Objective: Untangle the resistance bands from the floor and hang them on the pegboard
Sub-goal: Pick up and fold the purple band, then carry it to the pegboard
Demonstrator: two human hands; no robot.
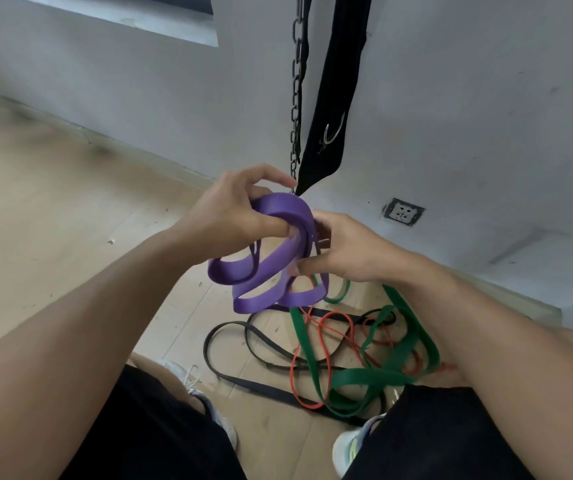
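Observation:
A wide purple resistance band (271,268) is bunched in loops in the air in front of me. My left hand (229,209) grips its top fold, with the thumb pressed into the band. My right hand (344,251) pinches the band's right side, fingers curled around it. Below, on the floor, a green band (364,377), a thin red band (312,362) and a black band (254,386) lie tangled together. No pegboard is in view.
A dark chain (297,84) and a black strap with a metal hook (330,109) hang against the grey wall just beyond my hands. A wall socket (403,212) sits low on the right. My shoes (347,448) stand at the edge of the tangle on the beige floor.

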